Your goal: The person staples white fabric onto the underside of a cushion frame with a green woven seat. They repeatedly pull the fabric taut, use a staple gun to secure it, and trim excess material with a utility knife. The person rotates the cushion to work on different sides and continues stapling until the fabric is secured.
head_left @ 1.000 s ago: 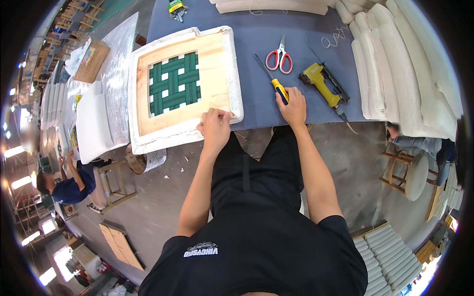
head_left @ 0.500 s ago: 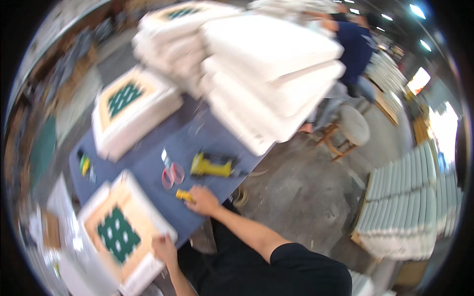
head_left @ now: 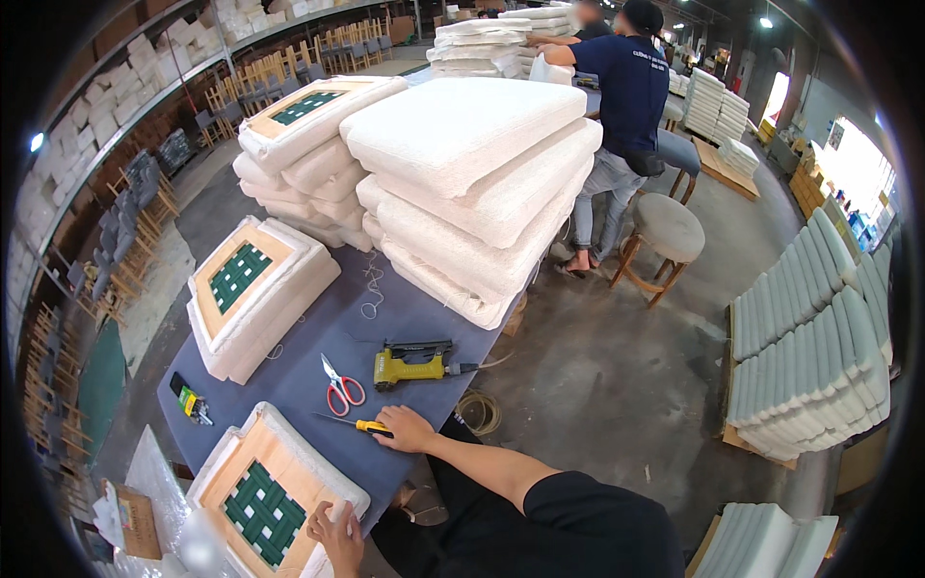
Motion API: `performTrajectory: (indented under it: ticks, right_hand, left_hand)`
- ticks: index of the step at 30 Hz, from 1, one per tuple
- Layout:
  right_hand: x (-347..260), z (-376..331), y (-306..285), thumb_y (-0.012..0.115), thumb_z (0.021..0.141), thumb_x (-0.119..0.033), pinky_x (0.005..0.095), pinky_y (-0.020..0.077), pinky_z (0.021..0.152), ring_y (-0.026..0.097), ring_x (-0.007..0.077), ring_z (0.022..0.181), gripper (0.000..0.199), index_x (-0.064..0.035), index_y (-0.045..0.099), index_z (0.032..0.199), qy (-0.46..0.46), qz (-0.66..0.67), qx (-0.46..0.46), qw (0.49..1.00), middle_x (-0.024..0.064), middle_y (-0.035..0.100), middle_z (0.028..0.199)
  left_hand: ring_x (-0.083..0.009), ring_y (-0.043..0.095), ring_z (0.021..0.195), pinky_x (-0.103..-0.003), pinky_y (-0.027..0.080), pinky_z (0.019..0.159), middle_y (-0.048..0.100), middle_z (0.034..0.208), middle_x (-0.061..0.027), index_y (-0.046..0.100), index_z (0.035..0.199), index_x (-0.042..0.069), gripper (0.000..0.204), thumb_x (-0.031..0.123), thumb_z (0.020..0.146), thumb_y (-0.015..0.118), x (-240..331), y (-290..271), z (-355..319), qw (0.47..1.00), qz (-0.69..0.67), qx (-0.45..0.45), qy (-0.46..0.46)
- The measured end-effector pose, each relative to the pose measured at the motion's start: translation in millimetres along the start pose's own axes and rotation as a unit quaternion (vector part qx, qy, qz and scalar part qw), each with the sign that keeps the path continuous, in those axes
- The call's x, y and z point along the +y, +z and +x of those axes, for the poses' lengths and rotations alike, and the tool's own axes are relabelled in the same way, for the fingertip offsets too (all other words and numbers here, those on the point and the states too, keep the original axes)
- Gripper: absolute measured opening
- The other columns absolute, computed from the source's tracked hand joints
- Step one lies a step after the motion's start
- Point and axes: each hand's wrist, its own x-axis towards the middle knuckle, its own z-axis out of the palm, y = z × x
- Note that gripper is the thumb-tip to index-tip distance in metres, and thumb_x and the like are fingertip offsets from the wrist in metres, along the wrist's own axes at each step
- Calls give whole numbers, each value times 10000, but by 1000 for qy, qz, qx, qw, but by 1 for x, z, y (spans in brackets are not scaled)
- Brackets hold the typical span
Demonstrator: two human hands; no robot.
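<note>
Mostly it is the head view that has moved since the earlier frame: it has swung to the right and upward, so the stacked white seat cushions (head_left: 472,178) beyond both grips and a co-worker in a navy shirt (head_left: 621,82) show more fully. Near the grips I find little changed, so I judge that the handwork only pauses during a look around.

The upholstered seat (head_left: 293,472) with green webbing (head_left: 252,496) lies wooden side up, under the left grip (head_left: 337,535) and to its left. The fingers there are bent and touch its right-hand edge; if they pinch or only rest, I am not able to say. My right grip (head_left: 405,429) is clamped on the rear of the yellow-handled screwdriver (head_left: 368,425), whose shaft points away to the left over the blue-grey tabletop (head_left: 299,361). Red-handled scissors (head_left: 339,382) lie near, beyond this grip and leftward; the yellow-green staple gun (head_left: 405,366) lies directly beyond it.

As for pose, the right forearm (head_left: 496,464) comes in from the lower right, back of the hand upward; the left forearm (head_left: 345,566) rises steeply.
</note>
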Motion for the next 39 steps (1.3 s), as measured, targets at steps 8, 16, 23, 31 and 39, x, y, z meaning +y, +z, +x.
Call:
performTrajectory:
  ticks: [8, 16, 23, 31, 39]
  right_hand:
    - [3, -3, 1, 723, 988, -388, 438, 484, 926, 626, 323, 1060, 366, -66, 649, 1145, -14, -3, 10, 1000, 125, 625, 1103]
    - [1, -5, 1, 710, 1002, -385, 453, 498, 930, 625, 338, 1066, 370, -54, 664, 1163, 10, 15, 10, 1000, 138, 623, 1112]
    - [-1, -3, -2, 743, 983, -373, 446, 497, 919, 628, 329, 1050, 357, -60, 672, 1136, 1, 26, 20, 999, 128, 625, 1095]
    - [4, -3, -1, 744, 965, -365, 456, 497, 911, 631, 341, 1041, 357, -58, 651, 1122, -8, 26, 25, 999, 134, 625, 1082]
    - [2, -2, 0, 732, 974, -376, 449, 492, 912, 631, 334, 1038, 363, -54, 649, 1118, -2, 12, 21, 1000, 134, 622, 1077]
  left_hand:
    - [-395, 430, 1338, -535, 282, 1115, 524, 1408, -159, 795, 1196, 136, 340, 141, 856, 779, -6, -10, 8, 997, -43, -44, 48]
    - [-389, 431, 1343, -542, 284, 1106, 523, 1414, -152, 778, 1244, 179, 368, 182, 876, 768, -7, -11, 2, 997, -13, -41, 67]
    - [-376, 456, 1323, -535, 293, 1079, 540, 1401, -149, 771, 1236, 181, 362, 174, 874, 755, -16, -17, 11, 989, 38, -63, 127]
    - [-392, 482, 1295, -528, 301, 1086, 565, 1346, -173, 764, 1205, 150, 373, 124, 833, 748, -16, -12, 13, 990, -27, -53, 127]
    - [-408, 489, 1289, -542, 316, 1088, 568, 1346, -183, 752, 1224, 140, 397, 98, 830, 739, -17, -9, 13, 991, -34, -53, 114]
